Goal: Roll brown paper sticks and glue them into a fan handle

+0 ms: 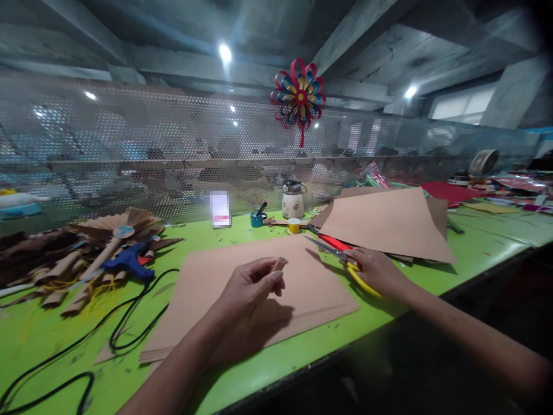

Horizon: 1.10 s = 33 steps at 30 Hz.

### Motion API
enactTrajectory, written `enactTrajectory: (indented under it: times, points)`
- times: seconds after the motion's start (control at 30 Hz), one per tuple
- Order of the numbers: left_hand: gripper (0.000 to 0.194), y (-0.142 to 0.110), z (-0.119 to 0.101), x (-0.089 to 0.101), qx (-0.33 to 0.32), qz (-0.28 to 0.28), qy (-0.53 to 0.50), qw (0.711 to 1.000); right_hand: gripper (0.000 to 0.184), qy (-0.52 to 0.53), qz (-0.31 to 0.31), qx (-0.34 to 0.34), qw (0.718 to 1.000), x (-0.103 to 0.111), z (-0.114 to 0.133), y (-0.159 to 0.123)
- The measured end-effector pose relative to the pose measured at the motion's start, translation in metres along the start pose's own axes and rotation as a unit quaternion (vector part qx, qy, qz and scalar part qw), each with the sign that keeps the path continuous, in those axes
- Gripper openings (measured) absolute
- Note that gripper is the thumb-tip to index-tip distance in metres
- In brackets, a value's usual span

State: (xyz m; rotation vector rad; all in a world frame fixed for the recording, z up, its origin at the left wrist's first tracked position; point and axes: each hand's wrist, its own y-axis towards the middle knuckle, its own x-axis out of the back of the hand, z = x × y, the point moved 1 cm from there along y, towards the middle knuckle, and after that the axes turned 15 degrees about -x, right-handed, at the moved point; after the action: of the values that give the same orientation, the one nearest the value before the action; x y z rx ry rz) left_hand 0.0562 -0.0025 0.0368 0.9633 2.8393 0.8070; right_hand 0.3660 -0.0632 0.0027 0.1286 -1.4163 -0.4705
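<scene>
My left hand (254, 282) pinches a small folded strip of brown paper (280, 264) above a stack of brown kraft paper sheets (216, 271). To the right, my right hand (375, 271) has its fingers around a pair of scissors (337, 250), beside the stack's right edge. The blades point left, and a yellow handle loop (363, 283) shows below the fingers. Just behind the blades lies a red-handled tool (334, 241), partly covered by another set of brown sheets (384, 222).
At left are a blue glue gun (129, 259), its black cord (116, 305) and rolled paper tubes with a pleated fan (125, 222). Farther back stand a yellow spool (294, 226), a teal pot (257, 219) and a jug (292, 202). A perforated metal screen (181, 138) holds a paper flower (299, 95).
</scene>
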Motion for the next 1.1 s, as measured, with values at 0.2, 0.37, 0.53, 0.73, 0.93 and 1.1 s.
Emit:
enactTrajectory:
  times: [0.2, 0.37, 0.53, 0.73, 0.93, 1.1]
  points:
    - [0.033, 0.001, 0.005, 0.005, -0.008, 0.021, 0.045, 0.999, 0.033, -0.005, 0.079, -0.011, 0.997, -0.003, -0.027, 0.018]
    - [0.026, 0.002, 0.009, 0.005, -0.036, 0.02, 0.073, 0.996, 0.038, 0.013, 0.114, 0.038, 0.993, 0.0, -0.025, 0.03]
    - [0.023, 0.002, 0.02, 0.008, -0.074, -0.007, 0.154, 0.985, 0.036, -0.006, 0.174, 0.064, 0.983, 0.011, -0.027, 0.042]
    - [0.022, -0.001, 0.02, 0.009, -0.119, 0.024, 0.256, 0.959, 0.044, -0.01, 0.242, 0.097, 0.965, 0.029, -0.027, 0.046]
    - [0.029, 0.0, 0.023, 0.008, -0.115, 0.0, 0.312, 0.943, 0.039, 0.194, 0.17, 0.099, 0.961, 0.042, 0.03, 0.033]
    - [0.043, 0.0, 0.025, 0.008, -0.106, 0.011, 0.361, 0.926, 0.059, 0.347, 0.207, 0.175, 0.898, 0.031, 0.115, 0.027]
